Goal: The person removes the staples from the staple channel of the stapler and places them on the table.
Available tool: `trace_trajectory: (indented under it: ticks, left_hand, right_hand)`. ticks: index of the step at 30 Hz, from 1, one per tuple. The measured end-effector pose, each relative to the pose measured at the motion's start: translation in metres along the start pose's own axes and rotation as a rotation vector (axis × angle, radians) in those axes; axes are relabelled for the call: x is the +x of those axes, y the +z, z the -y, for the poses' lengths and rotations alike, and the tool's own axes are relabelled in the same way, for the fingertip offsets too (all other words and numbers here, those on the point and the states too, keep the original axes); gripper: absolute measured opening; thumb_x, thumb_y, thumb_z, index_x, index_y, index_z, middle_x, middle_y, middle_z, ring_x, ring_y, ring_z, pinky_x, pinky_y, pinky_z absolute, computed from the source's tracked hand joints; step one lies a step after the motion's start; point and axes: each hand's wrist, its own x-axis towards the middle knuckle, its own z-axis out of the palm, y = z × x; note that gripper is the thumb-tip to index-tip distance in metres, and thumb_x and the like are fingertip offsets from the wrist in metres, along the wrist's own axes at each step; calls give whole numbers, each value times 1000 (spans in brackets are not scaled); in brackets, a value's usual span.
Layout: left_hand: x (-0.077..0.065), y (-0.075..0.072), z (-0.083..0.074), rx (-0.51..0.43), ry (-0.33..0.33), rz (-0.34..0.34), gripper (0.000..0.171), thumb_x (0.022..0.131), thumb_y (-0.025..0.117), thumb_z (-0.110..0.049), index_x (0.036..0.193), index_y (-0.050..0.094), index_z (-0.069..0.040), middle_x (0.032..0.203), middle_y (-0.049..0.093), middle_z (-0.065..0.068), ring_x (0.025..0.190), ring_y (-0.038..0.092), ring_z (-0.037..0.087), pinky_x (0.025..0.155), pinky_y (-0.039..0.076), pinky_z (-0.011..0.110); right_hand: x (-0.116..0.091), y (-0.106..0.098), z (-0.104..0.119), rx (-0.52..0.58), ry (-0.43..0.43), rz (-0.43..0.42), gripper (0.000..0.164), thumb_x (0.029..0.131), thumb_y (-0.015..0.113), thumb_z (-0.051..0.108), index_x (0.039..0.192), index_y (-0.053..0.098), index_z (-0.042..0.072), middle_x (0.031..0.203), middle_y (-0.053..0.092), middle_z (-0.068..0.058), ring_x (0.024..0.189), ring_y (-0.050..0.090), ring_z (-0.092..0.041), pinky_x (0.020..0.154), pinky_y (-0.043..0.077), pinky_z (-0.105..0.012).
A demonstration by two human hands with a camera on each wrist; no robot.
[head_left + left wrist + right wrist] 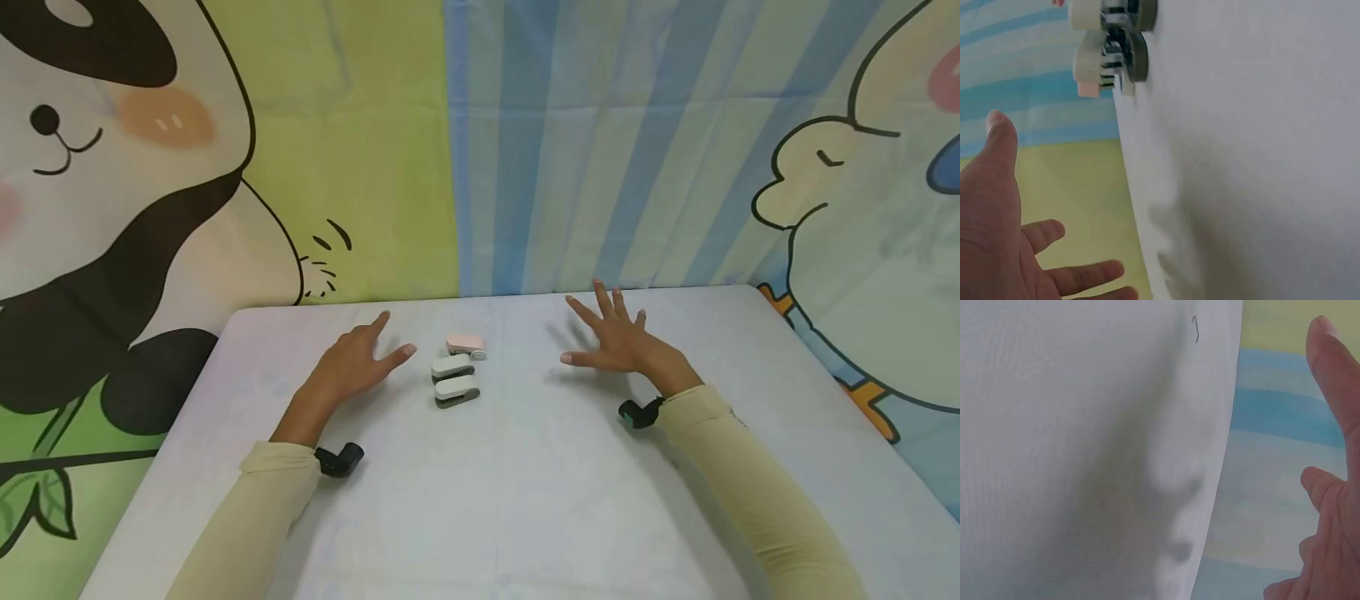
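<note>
Three mini staplers sit close together in a row on the white tabletop [495, 500] — a pink stapler [467, 345] farthest back, then a middle white stapler [452, 366] and a front white stapler [457, 389]. The left hand [351, 362] hovers just beside them, fingers spread; the right hand [622, 342] — fingers also spread wide — hovers farther off, opposite.

The left wrist view's edge crops a white stapler [1085, 14] at eleven o'clock and the left hand [991, 231] at eight, while the right wrist view crops the right hand [1338, 525] at four o'clock and shows, near twelve, a thin bent thing [1197, 329] too small to identify.
</note>
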Motion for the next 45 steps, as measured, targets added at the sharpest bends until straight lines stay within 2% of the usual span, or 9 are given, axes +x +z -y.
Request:
trace_trajectory:
  ticks: [3, 8, 13, 19, 22, 28, 32, 38, 45]
  left_hand:
    - [-3, -2, -5, -31, 18, -2, 103, 82, 32, -84, 153, 28, -10, 147, 39, 23, 134, 35, 42, 103, 30, 59]
    - [-11, -4, -15, -158, 36, 11, 91, 88, 33, -78, 147, 41, -9, 147, 41, 19, 137, 32, 39, 106, 26, 58]
    - [-20, -4, -21, -311, 32, 5, 79, 93, 34, -71, 140, 52, -10, 142, 49, 13, 132, 40, 34, 105, 31, 54]
    - [-27, -1, -29, -412, 39, -39, 63, 96, 42, -62, 104, 69, -6, 112, 66, 8, 107, 58, 26, 87, 46, 47]
    - [-30, 4, -33, -468, 64, -45, 54, 97, 48, -56, 95, 69, -6, 101, 68, 5, 98, 60, 22, 80, 48, 43]
    - [-33, 22, -46, -508, 134, -64, 34, 95, 62, -42, 100, 72, -10, 98, 69, 0, 96, 63, 20, 80, 50, 40]
    - [-34, 32, -50, -506, 183, -63, 24, 91, 71, -27, 104, 72, -7, 98, 68, 1, 90, 63, 17, 79, 52, 35]
    - [-37, 38, -48, -509, 199, -9, 36, 85, 76, -14, 115, 67, 3, 100, 67, 7, 88, 64, 17, 74, 52, 32]
    - [-37, 44, -51, -453, 232, 85, 48, 88, 74, -17, 128, 58, 5, 104, 68, 10, 90, 65, 17, 76, 51, 35]
  right_hand:
    - [0, 0, 2, 53, -49, -8, 101, 83, 58, 70, 157, 5, 27, 158, -24, -13, 140, -22, -42, 96, -2, -78]
    - [3, 2, 5, 195, -142, -17, 93, 88, 61, 59, 157, 10, 25, 161, -7, -14, 144, -12, -38, 105, 4, -70]
    - [6, 3, 14, 344, -230, -60, 79, 92, 64, 46, 155, 25, 17, 159, 19, -12, 145, 13, -31, 110, 18, -57]
    - [10, 12, 26, 514, -285, -100, 48, 95, 66, 28, 137, 55, 7, 137, 54, -10, 124, 50, -29, 100, 40, -49]
    - [14, 17, 31, 551, -322, -102, 38, 95, 66, 19, 129, 61, 2, 127, 62, -10, 112, 59, -26, 96, 44, -46]
    - [17, 22, 39, 576, -341, -127, 32, 93, 67, 11, 123, 64, -1, 120, 65, -8, 103, 62, -23, 92, 47, -44]
    - [20, 26, 51, 592, -381, -101, 30, 92, 67, 8, 121, 65, -2, 116, 67, -10, 101, 63, -24, 89, 48, -42]
    - [26, 39, 78, 623, -437, -27, 28, 93, 66, 6, 120, 65, -2, 110, 69, -11, 101, 65, -23, 89, 49, -39]
    - [27, 53, 106, 615, -488, 43, 31, 93, 68, 14, 121, 65, 2, 113, 68, -9, 104, 64, -23, 88, 50, -36]
